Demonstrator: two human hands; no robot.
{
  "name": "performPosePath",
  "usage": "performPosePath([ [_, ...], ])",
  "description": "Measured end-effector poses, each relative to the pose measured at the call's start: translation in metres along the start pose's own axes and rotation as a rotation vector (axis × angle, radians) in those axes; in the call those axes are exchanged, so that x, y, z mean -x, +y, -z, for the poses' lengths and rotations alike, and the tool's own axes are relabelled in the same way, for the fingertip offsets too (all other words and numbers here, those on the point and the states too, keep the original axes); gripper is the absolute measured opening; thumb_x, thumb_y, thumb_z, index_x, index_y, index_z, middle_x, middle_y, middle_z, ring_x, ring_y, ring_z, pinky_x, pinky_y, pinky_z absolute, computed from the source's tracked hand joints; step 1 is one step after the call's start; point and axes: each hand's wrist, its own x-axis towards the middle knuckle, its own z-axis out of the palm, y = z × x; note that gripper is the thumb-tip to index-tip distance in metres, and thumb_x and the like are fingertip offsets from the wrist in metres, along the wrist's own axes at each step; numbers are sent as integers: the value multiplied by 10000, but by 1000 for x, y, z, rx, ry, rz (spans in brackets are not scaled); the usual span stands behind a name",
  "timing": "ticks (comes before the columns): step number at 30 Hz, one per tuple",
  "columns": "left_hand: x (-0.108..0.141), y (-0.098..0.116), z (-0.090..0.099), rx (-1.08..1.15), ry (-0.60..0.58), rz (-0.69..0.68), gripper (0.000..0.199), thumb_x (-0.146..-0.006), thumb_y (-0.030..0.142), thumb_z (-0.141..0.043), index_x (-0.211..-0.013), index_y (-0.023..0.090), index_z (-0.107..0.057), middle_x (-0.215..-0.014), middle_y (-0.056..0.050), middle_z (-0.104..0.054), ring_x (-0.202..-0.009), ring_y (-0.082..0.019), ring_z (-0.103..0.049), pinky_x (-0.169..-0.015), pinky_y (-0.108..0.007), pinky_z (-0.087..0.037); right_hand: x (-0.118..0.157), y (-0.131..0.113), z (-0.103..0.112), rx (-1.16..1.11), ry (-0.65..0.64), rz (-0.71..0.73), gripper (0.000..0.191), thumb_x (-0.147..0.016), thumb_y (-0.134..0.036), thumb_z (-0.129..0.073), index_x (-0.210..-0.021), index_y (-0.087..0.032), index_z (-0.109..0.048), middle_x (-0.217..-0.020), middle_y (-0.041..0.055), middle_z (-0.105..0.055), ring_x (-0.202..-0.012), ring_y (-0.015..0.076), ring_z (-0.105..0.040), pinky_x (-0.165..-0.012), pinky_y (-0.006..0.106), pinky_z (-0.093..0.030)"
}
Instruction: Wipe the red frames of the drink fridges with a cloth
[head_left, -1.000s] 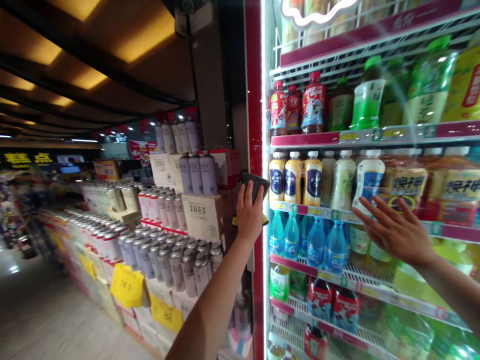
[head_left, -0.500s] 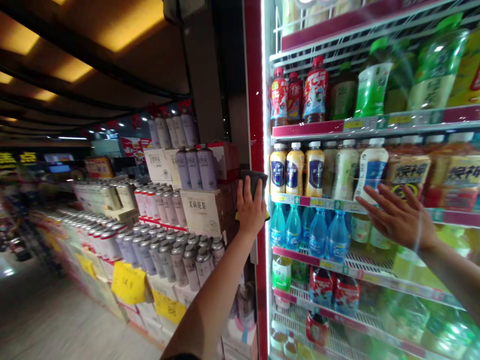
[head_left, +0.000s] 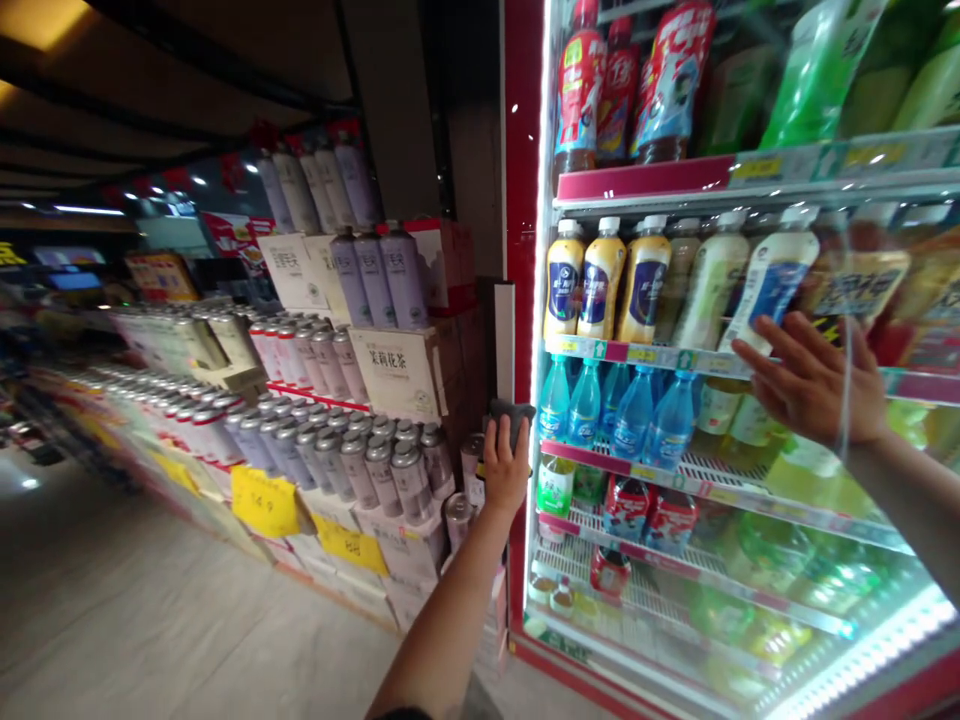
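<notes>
My left hand point(head_left: 505, 465) presses a dark grey cloth point(head_left: 511, 418) against the left edge of the drinks cooler, below a pale vertical strip point(head_left: 505, 340) on the red frame point(head_left: 523, 250). Its fingers lie over the cloth, whose underside is hidden. My right hand point(head_left: 821, 380) is spread out in front of the cooler's glass door, apparently resting on the glass, and holds nothing. Behind the glass, beside that hand, stand a bottle with a blue and white label point(head_left: 776, 270) and several amber drinks.
Shelves hold red-labelled bottles point(head_left: 581, 90), yellow bottles with dark labels point(head_left: 562, 285) and blue bottles point(head_left: 634, 415). Close on the left, silver-topped cans point(head_left: 360, 460) and cartons point(head_left: 397, 372) are stacked beside the cooler, with yellow price signs point(head_left: 264, 502). Grey floor point(head_left: 187, 620) lies below.
My left hand has slid down the cooler's edge with the cloth, exposing the pale strip above it. My right hand stays spread at the glass. The view has tilted downward.
</notes>
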Motion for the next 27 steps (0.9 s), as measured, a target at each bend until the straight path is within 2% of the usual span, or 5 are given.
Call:
performPosePath([
  [6, 23, 11, 19, 59, 29, 46, 647, -814, -39, -600, -1403, 229, -589, -1509, -178, -469, -1406, -351, -460, -1097, -535, -480, -2, -1, 0, 8, 12, 3, 639, -981, -347, -514, -1577, -398, -291, -1612, 40, -398, -1513, 243, -314, -1242, 541, -159],
  [11, -46, 48, 25, 184, 127, -29, 757, -863, -7, -578, -1535, 298, -412, -1608, -138, -340, -1478, -344, -363, -1169, -540, -404, -2, -2, -3, 8, 7, -17, 645, -981, -355, -510, -1577, -422, -273, -1612, 19, -397, -1511, 237, -319, -1247, 533, -162],
  [15, -92, 70, 4, 261, 76, 128, 721, -900, 51, -544, -1552, 315, -382, -1679, -111, -217, -1540, -353, -229, -1203, -579, -331, -1, -1, -6, 10, -4, -20, 627, -990, -377, -472, -1580, -423, -265, -1622, 10, -375, -1501, 256, -337, -1245, 550, -170],
  [23, -29, 84, -35, 294, 17, 572, 579, -998, 321, -444, -1548, 147, -388, -1654, -230, -237, -1534, -375, -233, -1178, -590, -332, -3, 2, -5, 46, -32, -2, 665, -994, -381, -418, -1594, -467, -146, -1638, -56, -305, -1479, 290, -380, -1224, 569, -234],
  [27, -96, 96, -21, 272, 82, 606, 596, -1023, 336, -383, -1582, 145, -307, -1657, -220, -234, -1549, -335, -203, -1217, -541, -275, -3, 3, -5, 72, -36, 6, 660, -999, -389, -401, -1598, -465, -133, -1632, -51, -332, -1475, 287, -386, -1222, 557, -254],
])
